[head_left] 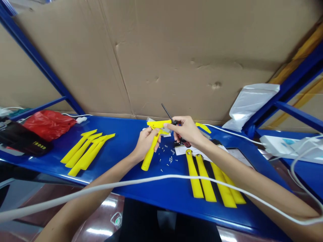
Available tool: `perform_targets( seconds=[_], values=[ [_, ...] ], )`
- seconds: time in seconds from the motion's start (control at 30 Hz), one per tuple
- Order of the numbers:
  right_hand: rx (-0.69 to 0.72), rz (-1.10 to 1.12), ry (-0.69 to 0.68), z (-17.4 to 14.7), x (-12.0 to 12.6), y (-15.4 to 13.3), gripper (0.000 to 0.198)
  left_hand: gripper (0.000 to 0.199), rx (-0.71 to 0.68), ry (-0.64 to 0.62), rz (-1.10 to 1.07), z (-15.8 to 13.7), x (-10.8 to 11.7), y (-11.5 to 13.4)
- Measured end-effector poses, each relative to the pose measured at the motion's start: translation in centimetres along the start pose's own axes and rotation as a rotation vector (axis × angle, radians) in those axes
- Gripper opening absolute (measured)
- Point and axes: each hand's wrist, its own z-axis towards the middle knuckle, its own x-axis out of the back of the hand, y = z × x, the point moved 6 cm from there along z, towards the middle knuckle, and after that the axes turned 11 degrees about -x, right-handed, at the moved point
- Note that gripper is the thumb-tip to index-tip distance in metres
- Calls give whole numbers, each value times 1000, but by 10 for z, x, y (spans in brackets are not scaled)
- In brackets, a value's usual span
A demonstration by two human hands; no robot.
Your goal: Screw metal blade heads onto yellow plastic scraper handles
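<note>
My left hand [144, 144] is closed around a yellow plastic handle [150, 156] with an angled head, held above the blue table. In my right hand [188, 130] is a screwdriver [167, 110] with a dark and red grip, its shaft pointing up and left, away from the yellow piece. The thumb and fingertips of that hand also reach the right end of the yellow head [158, 124]. Small screws and nuts [168, 164] lie scattered on the table below. Behind my right hand sits a loose yellow angled part [204, 127].
Several yellow handles with heads [85, 154] lie at left, near a red plastic bag [50, 124] and a black bag [25, 139]. Several straight yellow handles [207, 183] lie front right. A white cable [141, 180] crosses the foreground. Cardboard [176, 60] stands behind the blue table [121, 134].
</note>
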Motion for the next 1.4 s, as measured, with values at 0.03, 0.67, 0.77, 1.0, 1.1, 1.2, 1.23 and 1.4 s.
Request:
perform_targets(
  seconds=[0.03,0.67,0.77,1.0,1.1,1.2,1.23,1.4],
  values=[
    [-1,-3,13,0,-1,2,49,35,-8,-1,-5,0,0,1],
    [-5,-408,-125,-13,30,-22,35,48,-19,-164,-52,-4,-16,7],
    [43,-431,-153,-18,48,-33,39,45,-14,-212,-72,-7,-19,11],
    [98,-521,-148,-45,70,-64,35,46,5,-317,-94,-17,-30,19],
    [149,-600,-131,-53,79,-72,35,46,-36,-298,-95,-17,-30,22],
    [167,-654,-107,-57,88,-74,38,47,-75,-269,-104,-16,-27,22],
    [166,-661,-94,-58,89,-75,39,47,-83,-262,-108,-16,-26,22],
    [171,-683,-57,-61,85,-75,39,47,-110,-256,-121,-15,-25,20]
  ],
)
